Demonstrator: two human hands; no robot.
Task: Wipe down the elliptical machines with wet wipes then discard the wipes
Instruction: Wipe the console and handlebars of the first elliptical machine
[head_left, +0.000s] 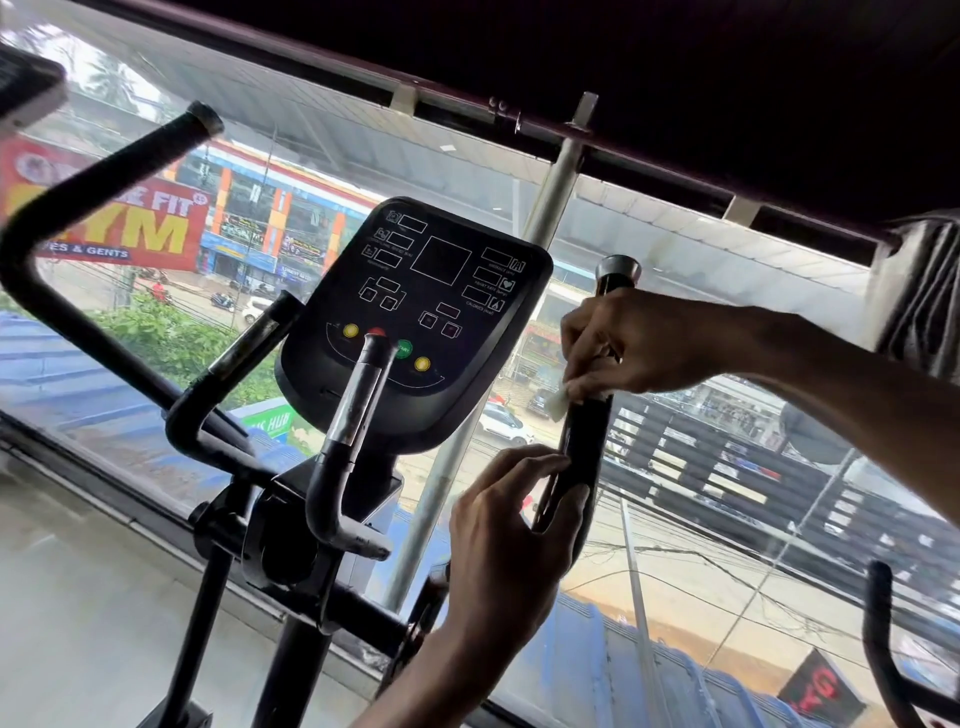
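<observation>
My right hand (644, 343) is curled round the upright black right-side handlebar with a chrome cap (587, 441) of the black elliptical machine (291, 551). It clamps a small white wet wipe (557, 404) against the bar; a corner of the wipe pokes out below my fingers on the left side. My left hand (511, 525) is lower on the same bar, with fingers wrapped round its left side and the thumb on the right, gripping it. The two hands are apart, with bare black bar showing between them. The black rounded console panel with yellow, red and green buttons (415, 312) sits just left of the bar. A chrome-and-black curved inner grip (358, 400) stands in front of the console. A long black angled handlebar (104, 171) is far left. The big glass window (701, 519) is behind, with a street and a red gym banner (130, 228) outside.
</observation>
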